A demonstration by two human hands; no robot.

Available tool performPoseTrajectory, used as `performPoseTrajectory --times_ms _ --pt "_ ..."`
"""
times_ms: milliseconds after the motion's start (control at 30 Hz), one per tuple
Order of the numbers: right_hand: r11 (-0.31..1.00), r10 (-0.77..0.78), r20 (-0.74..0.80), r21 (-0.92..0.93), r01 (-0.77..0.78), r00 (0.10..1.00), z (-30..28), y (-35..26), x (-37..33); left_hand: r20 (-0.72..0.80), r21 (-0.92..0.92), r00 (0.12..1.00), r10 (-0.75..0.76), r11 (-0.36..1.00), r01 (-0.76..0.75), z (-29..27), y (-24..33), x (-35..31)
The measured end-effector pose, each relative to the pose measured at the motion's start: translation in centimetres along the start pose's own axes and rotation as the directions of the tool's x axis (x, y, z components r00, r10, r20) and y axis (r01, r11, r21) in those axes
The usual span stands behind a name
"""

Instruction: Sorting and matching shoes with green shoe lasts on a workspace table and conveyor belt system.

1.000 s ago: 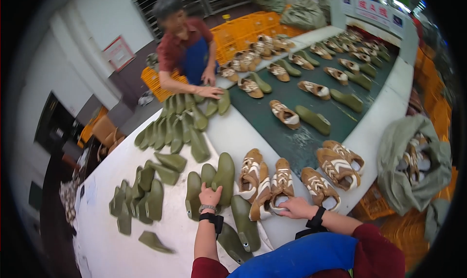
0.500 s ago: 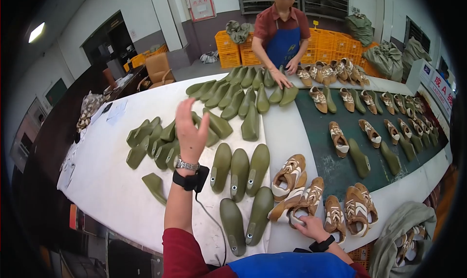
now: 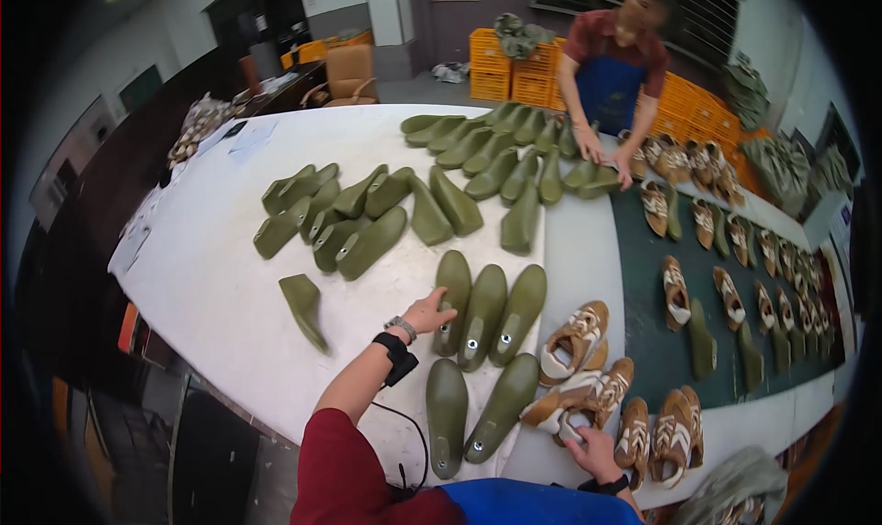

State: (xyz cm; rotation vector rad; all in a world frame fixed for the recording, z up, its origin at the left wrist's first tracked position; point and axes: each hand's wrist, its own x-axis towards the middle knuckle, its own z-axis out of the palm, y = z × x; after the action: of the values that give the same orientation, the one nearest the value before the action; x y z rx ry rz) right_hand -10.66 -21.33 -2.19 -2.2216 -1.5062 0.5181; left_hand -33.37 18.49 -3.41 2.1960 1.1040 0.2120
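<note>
My left hand [image 3: 428,312] is on the heel end of a green shoe last [image 3: 453,282], its thumb and fingers around the last's edge. That last is the leftmost of three lying side by side. Two more lasts [image 3: 447,410] lie nearer me. My right hand [image 3: 593,453] grips the heel opening of a brown and white sneaker [image 3: 577,417], which leans against another sneaker [image 3: 614,385]. Part of the right fingers is hidden by the shoe. Beyond them a sneaker pair [image 3: 575,341] stands close together.
Several lasts [image 3: 372,242] lie loosely at the left, one [image 3: 303,309] apart from them. Sneakers and lasts stand in rows on a green mat [image 3: 634,314]. Across the table a co-worker [image 3: 611,75] handles lasts. More sneakers [image 3: 673,433] and a grey cloth sack [image 3: 726,488] are at my right.
My left hand has come down from above the loose lasts onto the leftmost last of the three. My right hand stays at the sneaker. The co-worker leans in with both hands at the lasts.
</note>
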Motion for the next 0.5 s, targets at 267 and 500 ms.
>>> performPoseTrajectory --times_ms 267,500 --pt "0.992 -0.125 -0.001 0.017 0.125 0.992 0.7 -0.3 1.0 -0.71 0.286 0.694 -0.119 0.852 0.438 -11.7 -15.3 3.9" --pt "1.0 0.013 0.08 0.002 -0.014 0.997 1.0 0.0 1.7 -0.278 0.229 0.929 -0.244 0.922 0.311 -10.4 -10.2 4.1"
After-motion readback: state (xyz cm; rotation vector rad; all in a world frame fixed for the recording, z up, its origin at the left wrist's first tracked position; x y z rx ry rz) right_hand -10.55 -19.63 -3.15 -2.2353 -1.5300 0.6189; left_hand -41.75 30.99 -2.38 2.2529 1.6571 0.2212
